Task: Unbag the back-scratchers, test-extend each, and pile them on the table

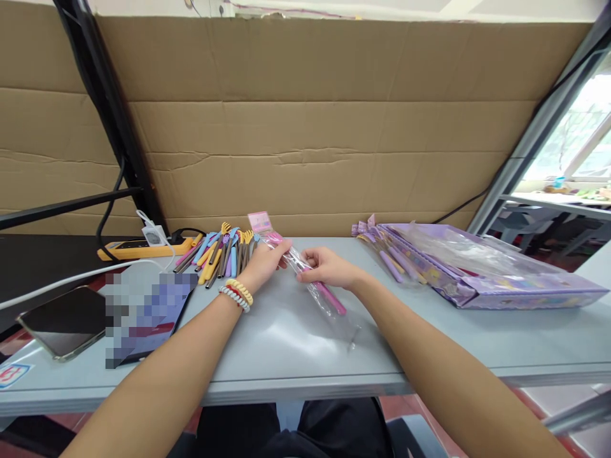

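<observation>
Most likely a small workshop or workroom, more makeshift than polished. The grey surface is backed by creased cardboard (hardly a homely finish), with a black metal post on the left and a yellow power strip near its foot. A heap of look-alike utensils and a clear sleeve suggest work in quantity. Reddish floor tiles show below; bright windows light the right.
</observation>
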A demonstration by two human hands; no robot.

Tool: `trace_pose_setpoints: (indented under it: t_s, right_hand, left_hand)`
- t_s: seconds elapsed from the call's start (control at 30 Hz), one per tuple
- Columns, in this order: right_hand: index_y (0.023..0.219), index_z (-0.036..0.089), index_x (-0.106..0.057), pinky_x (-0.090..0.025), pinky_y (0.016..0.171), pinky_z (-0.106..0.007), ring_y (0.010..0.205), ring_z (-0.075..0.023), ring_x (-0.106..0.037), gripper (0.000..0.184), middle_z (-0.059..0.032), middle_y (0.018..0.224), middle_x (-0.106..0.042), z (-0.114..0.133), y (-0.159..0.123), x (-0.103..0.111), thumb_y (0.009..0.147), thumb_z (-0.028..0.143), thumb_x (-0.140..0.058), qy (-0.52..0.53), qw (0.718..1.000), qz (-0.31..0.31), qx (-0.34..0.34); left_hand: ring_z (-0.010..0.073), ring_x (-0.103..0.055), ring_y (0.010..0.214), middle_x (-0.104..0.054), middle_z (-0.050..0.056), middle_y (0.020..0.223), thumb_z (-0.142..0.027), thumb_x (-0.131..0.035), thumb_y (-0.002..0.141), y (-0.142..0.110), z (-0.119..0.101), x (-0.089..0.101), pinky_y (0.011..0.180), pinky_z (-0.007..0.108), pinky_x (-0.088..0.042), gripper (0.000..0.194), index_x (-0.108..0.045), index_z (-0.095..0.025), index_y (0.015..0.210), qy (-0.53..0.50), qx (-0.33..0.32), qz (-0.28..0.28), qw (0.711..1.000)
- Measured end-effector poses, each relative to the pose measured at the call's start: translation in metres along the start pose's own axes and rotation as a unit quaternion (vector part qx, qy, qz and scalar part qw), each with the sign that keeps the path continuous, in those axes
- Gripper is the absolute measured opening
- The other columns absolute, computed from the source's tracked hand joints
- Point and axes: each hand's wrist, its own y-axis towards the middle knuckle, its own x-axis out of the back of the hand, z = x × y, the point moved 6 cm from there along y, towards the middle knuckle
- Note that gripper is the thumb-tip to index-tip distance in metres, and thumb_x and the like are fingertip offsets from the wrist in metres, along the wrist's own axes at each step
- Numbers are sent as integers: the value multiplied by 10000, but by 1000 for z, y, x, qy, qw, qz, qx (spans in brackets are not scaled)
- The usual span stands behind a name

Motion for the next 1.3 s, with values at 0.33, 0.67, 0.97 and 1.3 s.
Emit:
trace_pose_setpoints:
  t_s: [0.33,0.67,0.97,1.3]
  right_hand:
    - [715,172,-541,-273,438,-223,479,-71,-361,330,33,588,-447,9,-5,22,745,497,-586,-14,992,-126,16]
    - [656,187,-581,-410,633,-300,730,-166,-516,91,-35,781,-560,24,-18,58,608,137,-523,-283,874,-347,188]
    - [771,203,-693,-436,855,-442,1134,-292,-472,128,-119,1208,-551,6,-7,56,687,294,-663,-319,891,-280,160]
    - [714,208,-691,-440,823,-419,1130,-277,-483,216,-111,1209,-582,9,-8,54,745,418,-647,-290,905,-264,164]
  left_hand:
    - [106,-539,537,-572,-7,594,-251,-562,717,4,1,30,505,226,-451,119,-557,-157,644,-270,40,-171,947]
    - [84,-551,512,-562,-8,632,-208,-522,840,3,7,49,548,248,-521,179,-529,-141,674,-348,33,-315,882]
    - [94,-583,579,-566,-9,652,-207,-511,865,6,12,51,555,240,-532,184,-508,-149,690,-348,18,-322,881]
    - [65,-578,580,-583,-16,674,-293,-601,829,6,-3,39,628,226,-550,187,-542,-147,727,-392,-2,-194,899]
